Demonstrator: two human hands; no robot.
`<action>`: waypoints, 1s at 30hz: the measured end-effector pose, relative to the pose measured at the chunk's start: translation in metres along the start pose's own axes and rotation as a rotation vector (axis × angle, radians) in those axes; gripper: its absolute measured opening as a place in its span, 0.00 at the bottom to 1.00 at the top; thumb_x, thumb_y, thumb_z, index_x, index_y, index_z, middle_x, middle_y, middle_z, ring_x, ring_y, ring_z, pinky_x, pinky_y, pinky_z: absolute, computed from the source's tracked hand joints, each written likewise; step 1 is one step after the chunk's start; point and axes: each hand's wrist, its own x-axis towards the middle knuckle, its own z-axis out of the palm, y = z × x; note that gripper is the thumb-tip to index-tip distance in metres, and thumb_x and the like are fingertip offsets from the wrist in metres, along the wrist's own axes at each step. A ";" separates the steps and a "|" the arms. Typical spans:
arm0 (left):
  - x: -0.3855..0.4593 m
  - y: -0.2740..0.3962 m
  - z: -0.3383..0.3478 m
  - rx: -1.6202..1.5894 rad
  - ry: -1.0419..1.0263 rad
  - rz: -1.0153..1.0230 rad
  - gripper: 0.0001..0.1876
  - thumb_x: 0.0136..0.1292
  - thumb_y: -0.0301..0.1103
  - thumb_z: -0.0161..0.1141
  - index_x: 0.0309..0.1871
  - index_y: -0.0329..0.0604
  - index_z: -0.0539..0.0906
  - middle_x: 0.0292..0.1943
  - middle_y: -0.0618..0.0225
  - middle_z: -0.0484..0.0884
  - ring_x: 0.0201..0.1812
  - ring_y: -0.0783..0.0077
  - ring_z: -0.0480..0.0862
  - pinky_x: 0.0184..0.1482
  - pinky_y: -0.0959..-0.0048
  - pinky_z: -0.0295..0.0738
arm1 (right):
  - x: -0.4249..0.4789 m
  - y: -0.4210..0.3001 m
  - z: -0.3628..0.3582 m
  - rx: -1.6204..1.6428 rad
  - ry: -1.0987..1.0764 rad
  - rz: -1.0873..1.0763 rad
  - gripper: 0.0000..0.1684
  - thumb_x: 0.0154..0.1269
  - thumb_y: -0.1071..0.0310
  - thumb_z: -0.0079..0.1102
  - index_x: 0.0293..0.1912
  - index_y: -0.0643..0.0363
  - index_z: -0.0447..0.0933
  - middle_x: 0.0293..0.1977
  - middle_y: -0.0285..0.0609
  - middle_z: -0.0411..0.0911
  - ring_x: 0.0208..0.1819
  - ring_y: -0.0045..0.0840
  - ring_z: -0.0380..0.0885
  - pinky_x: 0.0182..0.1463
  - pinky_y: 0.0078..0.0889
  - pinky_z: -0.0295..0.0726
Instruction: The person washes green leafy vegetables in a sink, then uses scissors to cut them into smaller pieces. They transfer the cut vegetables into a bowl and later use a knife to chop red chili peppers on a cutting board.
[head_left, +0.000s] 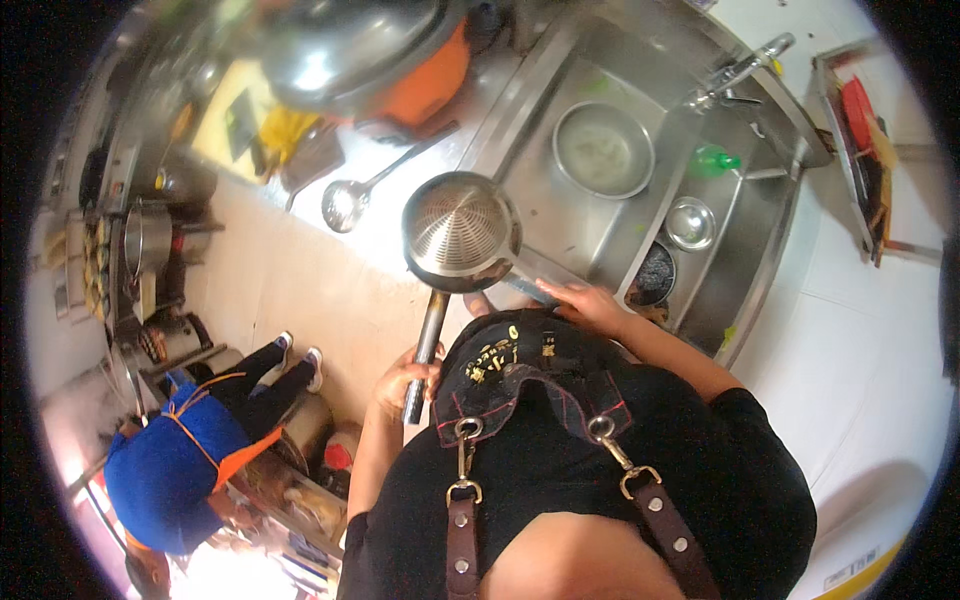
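In front of me is a round perforated metal strainer (459, 225), its slots in rings. It sits over a dark-rimmed metal pan or ladle (450, 282), whose inside is mostly hidden. My left hand (405, 381) is wrapped around the long metal handle (427, 330) that runs down from the pan. At the other side, my right hand (589, 304) is at the flat handle (531, 274) running right from the strainer, fingers stretched along it and thumb hidden.
A steel sink (547, 217) at the right holds a metal bowl of cloudy liquid (604, 150), a smaller bowl (690, 223) and a green bottle (712, 160). A slotted ladle (349, 204) lies on the counter, below a large orange-sided vessel (420, 94). Lower left, a person in blue (180, 457) bends over.
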 end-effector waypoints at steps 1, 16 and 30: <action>-0.001 0.001 -0.001 0.023 0.029 -0.004 0.19 0.52 0.25 0.62 0.49 0.37 0.71 0.19 0.67 0.74 0.15 0.73 0.75 0.17 0.78 0.71 | 0.001 0.001 0.001 -0.013 -0.018 0.030 0.38 0.64 0.62 0.56 0.70 0.27 0.53 0.37 0.53 0.75 0.37 0.47 0.78 0.43 0.45 0.77; 0.015 -0.022 0.004 0.569 0.416 -0.043 0.15 0.56 0.23 0.62 0.47 0.40 0.75 0.19 0.71 0.75 0.14 0.80 0.72 0.16 0.80 0.68 | 0.006 0.051 0.012 0.075 -0.044 0.046 0.42 0.63 0.48 0.55 0.72 0.34 0.47 0.55 0.50 0.74 0.46 0.44 0.79 0.48 0.41 0.78; 0.017 -0.020 0.016 0.548 0.539 -0.123 0.14 0.57 0.27 0.62 0.47 0.38 0.75 0.18 0.73 0.71 0.16 0.78 0.72 0.18 0.79 0.69 | 0.004 0.061 -0.004 0.341 -0.016 0.070 0.37 0.61 0.56 0.61 0.68 0.47 0.59 0.40 0.47 0.80 0.42 0.37 0.80 0.48 0.37 0.77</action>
